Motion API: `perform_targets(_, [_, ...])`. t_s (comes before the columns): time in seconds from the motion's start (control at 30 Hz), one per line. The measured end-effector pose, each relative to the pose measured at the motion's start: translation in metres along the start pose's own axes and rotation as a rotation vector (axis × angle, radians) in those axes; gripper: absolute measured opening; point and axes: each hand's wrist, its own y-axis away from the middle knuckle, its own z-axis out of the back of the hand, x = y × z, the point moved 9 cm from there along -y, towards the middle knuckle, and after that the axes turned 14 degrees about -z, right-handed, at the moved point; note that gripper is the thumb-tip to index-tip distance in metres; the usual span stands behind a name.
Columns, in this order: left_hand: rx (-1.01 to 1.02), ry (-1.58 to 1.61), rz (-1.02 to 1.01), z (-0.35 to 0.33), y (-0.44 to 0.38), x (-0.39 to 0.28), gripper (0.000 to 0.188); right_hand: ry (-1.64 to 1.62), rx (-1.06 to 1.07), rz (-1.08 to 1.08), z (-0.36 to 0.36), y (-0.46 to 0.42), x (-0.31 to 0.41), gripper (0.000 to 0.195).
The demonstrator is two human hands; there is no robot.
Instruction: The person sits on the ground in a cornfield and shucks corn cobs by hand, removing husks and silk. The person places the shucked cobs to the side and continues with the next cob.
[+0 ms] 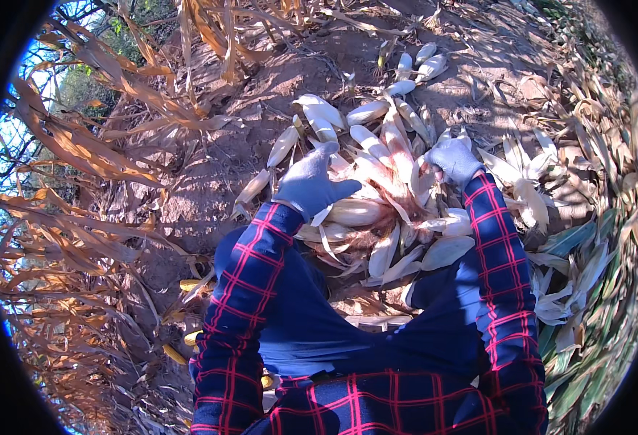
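A pile of corn ears in pale husks (354, 212) lies on the ground between my knees, with reddish silk and loose husk leaves among them. My left hand (316, 182), in a grey glove, is over the pile's left side, thumb and fingers spread, with nothing held in it. On the right of the pile is my right hand (452, 160), also gloved, its fingers curled beside pale husks; whether it grips one is hidden. More husked-over ears (366, 112) lie beyond my hands.
Dry standing corn stalks (79, 147) line the left. Bare yellow cobs (174, 354) lie on the soil by my left arm. Opened empty husks (531, 198) are at the right, with heaped stalks and leaves (623, 304) along the far right. Cut stubble (382, 57) stands ahead.
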Motion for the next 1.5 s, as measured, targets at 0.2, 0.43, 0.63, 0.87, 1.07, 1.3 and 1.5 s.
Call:
perform_targets(0.2, [0.205,-0.073,-0.228,-0.043,-0.014,-0.029,0.102,0.206,-0.393,0.803,0.045,0.085,0.088,0.007])
perform_targets(0.43, [-0.012,0.344,-0.097,-0.033,-0.039,-0.026,0.069,-0.88,0.149,0.314,0.026,0.056,0.1,0.019])
perform_targets(0.63, [0.077,0.256,0.149,-0.046,-0.038,0.007,0.062,-0.864,-0.084,0.127,0.023,0.038,0.097,0.026])
perform_targets(0.87, [0.124,0.114,0.241,-0.062,-0.039,0.001,0.064,-0.723,-0.395,0.247,0.008,0.002,0.063,0.026])
perform_targets(1.07, [-0.11,0.023,0.184,-0.045,-0.045,-0.013,0.057,-0.952,-0.429,0.079,-0.008,-0.023,0.04,0.026])
perform_targets(1.3, [-0.085,0.307,0.248,-0.071,-0.051,0.019,0.075,-0.956,-0.346,0.034,-0.009,-0.018,0.057,0.031])
perform_targets(1.5, [-0.286,0.85,0.015,-0.096,-0.082,0.023,0.074,-1.289,-0.408,-0.07,-0.009,-0.02,0.041,0.021])
